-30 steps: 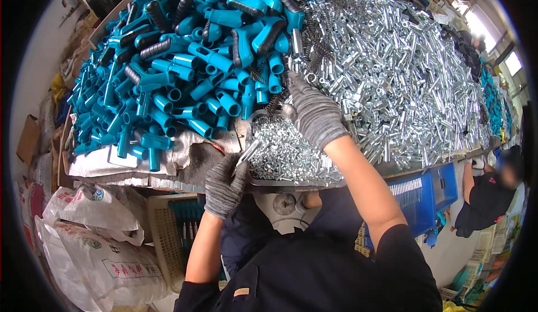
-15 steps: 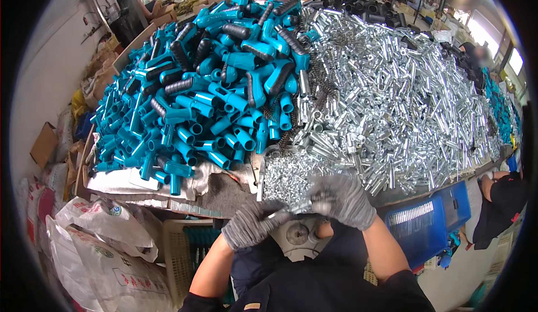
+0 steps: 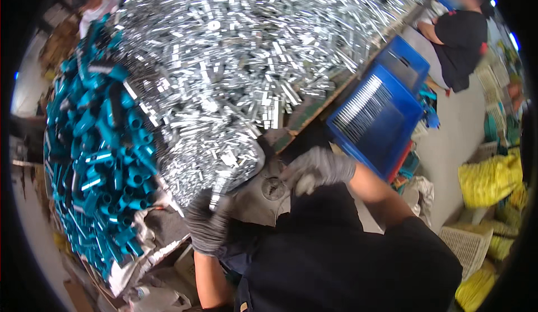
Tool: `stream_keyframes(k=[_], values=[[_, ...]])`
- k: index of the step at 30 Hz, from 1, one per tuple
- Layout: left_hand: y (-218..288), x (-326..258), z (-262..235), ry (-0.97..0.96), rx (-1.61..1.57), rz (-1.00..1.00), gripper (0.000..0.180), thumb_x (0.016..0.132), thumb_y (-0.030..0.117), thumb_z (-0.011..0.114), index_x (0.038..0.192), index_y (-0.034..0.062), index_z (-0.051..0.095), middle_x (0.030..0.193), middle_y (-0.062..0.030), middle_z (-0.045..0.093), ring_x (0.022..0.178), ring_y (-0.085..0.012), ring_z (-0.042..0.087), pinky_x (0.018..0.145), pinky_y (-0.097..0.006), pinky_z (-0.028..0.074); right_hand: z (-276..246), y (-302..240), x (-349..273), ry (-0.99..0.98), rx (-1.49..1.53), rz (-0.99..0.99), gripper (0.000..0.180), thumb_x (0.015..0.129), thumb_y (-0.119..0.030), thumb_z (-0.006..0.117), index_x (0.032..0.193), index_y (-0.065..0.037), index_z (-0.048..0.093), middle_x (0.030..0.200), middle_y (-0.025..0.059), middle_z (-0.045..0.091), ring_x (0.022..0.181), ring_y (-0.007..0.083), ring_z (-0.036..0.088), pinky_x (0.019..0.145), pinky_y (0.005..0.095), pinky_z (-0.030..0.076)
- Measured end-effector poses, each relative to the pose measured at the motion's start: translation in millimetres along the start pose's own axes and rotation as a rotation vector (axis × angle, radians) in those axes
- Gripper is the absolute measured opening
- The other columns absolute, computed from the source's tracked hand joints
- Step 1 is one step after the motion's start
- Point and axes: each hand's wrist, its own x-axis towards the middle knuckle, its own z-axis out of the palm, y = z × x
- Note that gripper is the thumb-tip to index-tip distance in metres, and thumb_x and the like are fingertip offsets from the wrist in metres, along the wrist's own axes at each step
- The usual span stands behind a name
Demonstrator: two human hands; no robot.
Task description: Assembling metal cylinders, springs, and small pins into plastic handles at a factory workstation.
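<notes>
Two heaps, each of too many pieces to count, lie on one workbench (image 3: 309, 114): teal handles (image 3: 101, 138) at the left and silver metal parts (image 3: 224, 37) beyond; there are also one tray (image 3: 261, 158) of small silver bits (image 3: 204, 152), two blue bins (image 3: 389, 121) and two other people (image 3: 457, 34). The grey-gloved left hand (image 3: 207, 222) is curled, thumb and fingers about one slim silver piece (image 3: 217, 193) at the tray's near side. The gloved right hand (image 3: 320, 169), blurred, is half-curled between tray and bins; whether it holds anything cannot be told.
</notes>
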Motion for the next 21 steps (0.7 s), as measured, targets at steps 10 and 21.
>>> stream_keyframes(k=[10,21], values=[[-44,28,26,0.331,-0.383,-0.108,0.025,0.090,0.030,0.064,0.077,0.0111,0.054,0.048,0.0049,0.040,0.035,-0.0048,0.031,0.034,-0.022,0.019,-192,251,-98,1.205,-0.889,0.497,0.014,0.078,-0.015,0.071,0.085,-0.003,0.069,0.078,0.0052,0.069,0.071,0.0187,0.063,0.069,0.0306,0.051],[-36,28,32,0.292,-0.348,-0.161,0.030,0.087,0.035,0.066,0.081,0.0098,0.051,0.052,0.0034,0.042,0.038,-0.0046,0.035,0.035,-0.021,0.023,-221,268,-74,1.049,-0.562,0.728,0.013,0.074,-0.006,0.071,0.087,-0.002,0.070,0.086,0.0065,0.068,0.080,0.0168,0.061,0.075,0.0308,0.052]])
